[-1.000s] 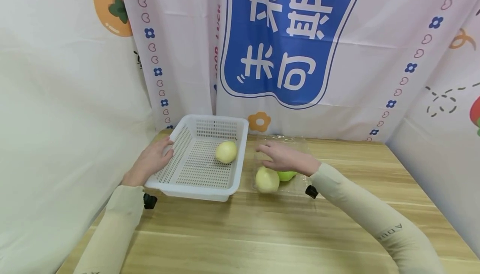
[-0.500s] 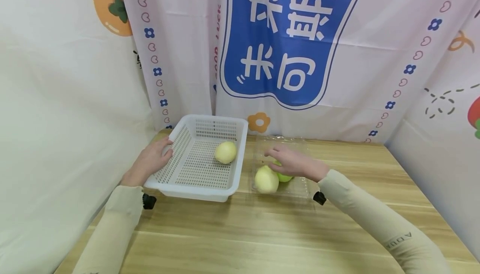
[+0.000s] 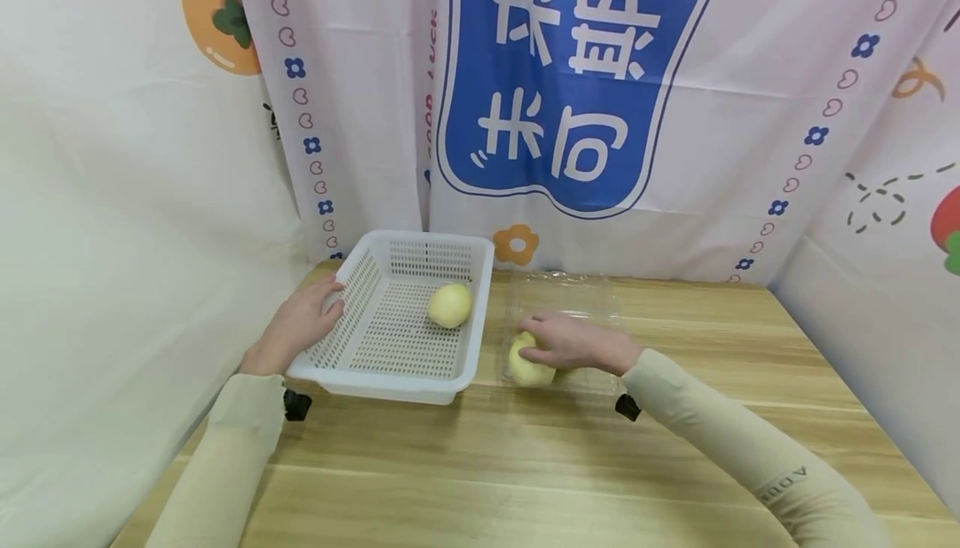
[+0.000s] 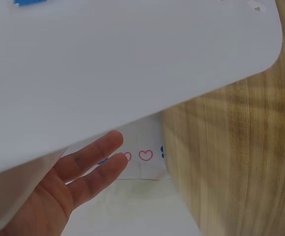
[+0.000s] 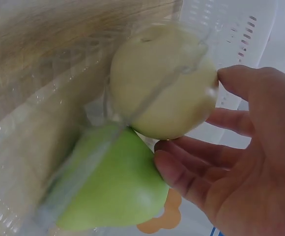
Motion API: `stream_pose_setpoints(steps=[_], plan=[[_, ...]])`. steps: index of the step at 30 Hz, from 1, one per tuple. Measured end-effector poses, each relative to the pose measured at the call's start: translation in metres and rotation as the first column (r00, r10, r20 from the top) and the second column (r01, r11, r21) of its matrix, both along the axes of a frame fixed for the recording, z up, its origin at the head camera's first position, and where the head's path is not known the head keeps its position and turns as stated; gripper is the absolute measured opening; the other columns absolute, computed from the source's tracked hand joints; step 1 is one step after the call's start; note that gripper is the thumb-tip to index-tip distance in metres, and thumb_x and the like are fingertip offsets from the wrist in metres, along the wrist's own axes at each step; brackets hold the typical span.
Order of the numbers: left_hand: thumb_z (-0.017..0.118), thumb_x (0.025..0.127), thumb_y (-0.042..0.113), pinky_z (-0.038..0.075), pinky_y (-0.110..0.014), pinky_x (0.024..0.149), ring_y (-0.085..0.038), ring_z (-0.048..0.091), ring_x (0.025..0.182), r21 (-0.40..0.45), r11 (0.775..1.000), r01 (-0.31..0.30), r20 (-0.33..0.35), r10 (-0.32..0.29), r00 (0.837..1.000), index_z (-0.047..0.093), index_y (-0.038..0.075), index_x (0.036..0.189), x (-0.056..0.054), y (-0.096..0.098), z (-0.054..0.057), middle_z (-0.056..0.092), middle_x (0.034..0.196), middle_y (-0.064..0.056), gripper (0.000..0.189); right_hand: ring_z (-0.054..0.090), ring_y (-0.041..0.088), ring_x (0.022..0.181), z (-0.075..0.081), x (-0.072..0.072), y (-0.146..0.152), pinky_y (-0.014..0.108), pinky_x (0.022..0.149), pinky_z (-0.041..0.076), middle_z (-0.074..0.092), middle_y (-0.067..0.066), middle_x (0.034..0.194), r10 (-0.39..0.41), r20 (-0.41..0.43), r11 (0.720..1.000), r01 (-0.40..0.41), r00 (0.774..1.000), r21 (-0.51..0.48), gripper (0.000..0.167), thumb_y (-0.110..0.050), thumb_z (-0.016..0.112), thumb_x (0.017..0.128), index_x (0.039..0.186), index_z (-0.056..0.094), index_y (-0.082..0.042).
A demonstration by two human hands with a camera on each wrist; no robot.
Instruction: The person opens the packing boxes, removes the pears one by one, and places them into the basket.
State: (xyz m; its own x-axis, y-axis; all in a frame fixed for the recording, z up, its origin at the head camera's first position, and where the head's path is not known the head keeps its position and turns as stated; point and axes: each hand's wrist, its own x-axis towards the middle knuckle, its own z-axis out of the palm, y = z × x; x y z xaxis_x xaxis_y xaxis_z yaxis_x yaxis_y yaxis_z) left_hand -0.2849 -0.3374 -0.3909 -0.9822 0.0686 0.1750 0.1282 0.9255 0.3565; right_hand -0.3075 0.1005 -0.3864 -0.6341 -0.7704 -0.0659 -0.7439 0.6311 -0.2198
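Note:
My right hand point(image 3: 573, 341) bends over a clear plastic container point(image 3: 600, 306), thumb and fingers round a round, pale yellow fruit point(image 3: 528, 369). In the right wrist view its fingertips touch that fruit point(image 5: 164, 81), and other fingers lie against a green fruit point(image 5: 113, 182) beside it. From the head, the hand mostly covers the green one. My left hand point(image 3: 296, 319) rests at the left rim of a white slotted basket point(image 3: 408, 385), fingers loosely extended. Another pale yellow fruit point(image 3: 450, 306) sits inside the basket. In the left wrist view the basket wall point(image 4: 123, 64) partly hides the left hand point(image 4: 49, 201).
Everything stands on a wood-grain table point(image 3: 420, 481). A printed white cloth point(image 3: 750, 114) hangs right behind the basket and container. Another cloth wall point(image 3: 135, 239) rises close beside the left arm, and more cloth borders the table's right side.
My right hand first drew back to the right over the green fruit, then came left and down onto the pale yellow fruit. The left hand has stayed at the basket rim.

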Motion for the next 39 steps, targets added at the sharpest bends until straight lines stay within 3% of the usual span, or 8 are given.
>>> stream_pose_setpoints(steps=[3,10,17,23,29,33,36,39], plan=[[0.045,0.101,0.024,0.026,-0.061,0.117,-0.047,0.030,0.143,0.003,1.000,-0.002,0.006,0.002,1.000,0.045,-0.001,0.142,0.000,0.000,0.000,0.029,0.158,-0.025,0.048,0.063,0.017,0.093,-0.001,0.000,-0.002,0.040,0.094,0.054,0.064,0.008,0.112,0.000,0.008,1.000,0.000,1.000,0.026,0.051,-0.039,0.055,0.099,0.140,0.051,-0.008],[0.044,0.101,0.025,0.026,-0.061,0.117,-0.047,0.029,0.143,0.005,1.000,-0.014,0.023,0.014,1.000,0.043,-0.001,0.144,0.000,0.002,0.001,0.027,0.159,-0.024,0.050,0.061,0.027,0.117,-0.001,-0.001,-0.009,0.042,0.101,0.051,0.062,0.012,0.130,0.021,0.032,0.996,-0.023,0.999,0.083,0.047,-0.040,0.057,0.097,0.133,0.055,-0.010],[0.044,0.102,0.025,0.026,-0.061,0.117,-0.047,0.029,0.143,0.011,1.000,-0.017,0.036,0.016,0.999,0.042,0.000,0.144,0.002,0.003,0.002,0.027,0.159,-0.024,0.050,0.051,0.031,0.132,-0.006,0.000,-0.013,0.044,0.110,0.044,0.051,0.016,0.145,-0.035,0.096,0.990,0.021,0.995,0.142,0.060,-0.046,0.056,0.096,0.144,0.046,-0.011],[0.044,0.102,0.026,0.024,-0.062,0.118,-0.047,0.028,0.144,0.004,1.000,-0.017,0.038,0.017,0.999,0.042,0.000,0.145,0.001,0.002,0.001,0.026,0.159,-0.024,0.050,0.045,0.031,0.138,-0.007,0.000,-0.011,0.046,0.115,0.039,0.046,0.014,0.151,-0.052,0.142,0.991,0.034,0.988,0.126,0.064,-0.048,0.056,0.095,0.147,0.042,-0.013],[0.044,0.102,0.026,0.024,-0.062,0.118,-0.047,0.027,0.144,0.004,1.000,-0.023,0.039,0.023,0.999,0.042,0.000,0.145,0.001,0.001,0.001,0.026,0.159,-0.024,0.050,0.049,0.029,0.133,-0.009,-0.004,-0.011,0.044,0.109,0.044,0.048,0.012,0.148,-0.057,0.169,0.994,0.039,0.984,0.105,0.065,-0.047,0.060,0.093,0.147,0.043,-0.013],[0.044,0.102,0.026,0.025,-0.062,0.118,-0.047,0.027,0.144,0.010,1.000,-0.024,0.040,0.024,0.999,0.042,0.001,0.145,0.002,0.002,0.002,0.026,0.159,-0.024,0.050,0.056,0.022,0.118,-0.011,-0.005,-0.011,0.036,0.092,0.052,0.051,0.011,0.144,-0.063,0.173,0.995,0.049,0.983,0.083,0.066,-0.046,0.063,0.090,0.145,0.044,-0.015],[0.044,0.102,0.026,0.025,-0.062,0.117,-0.047,0.028,0.144,0.012,1.000,-0.024,0.040,0.023,0.999,0.042,0.000,0.145,0.002,0.002,0.002,0.026,0.159,-0.024,0.050,0.057,0.017,0.106,-0.011,-0.005,-0.010,0.030,0.079,0.052,0.053,0.010,0.138,-0.050,0.176,0.998,0.041,0.983,0.055,0.065,-0.043,0.066,0.088,0.144,0.047,-0.015],[0.044,0.102,0.026,0.025,-0.061,0.118,-0.047,0.027,0.144,0.011,1.000,-0.026,0.039,0.025,0.999,0.043,0.001,0.144,0.002,0.002,0.002,0.027,0.159,-0.024,0.049,0.056,0.013,0.098,-0.012,-0.006,-0.009,0.027,0.074,0.051,0.056,0.008,0.133,-0.032,0.161,0.999,0.026,0.986,0.035,0.063,-0.040,0.069,0.087,0.141,0.050,-0.015]])
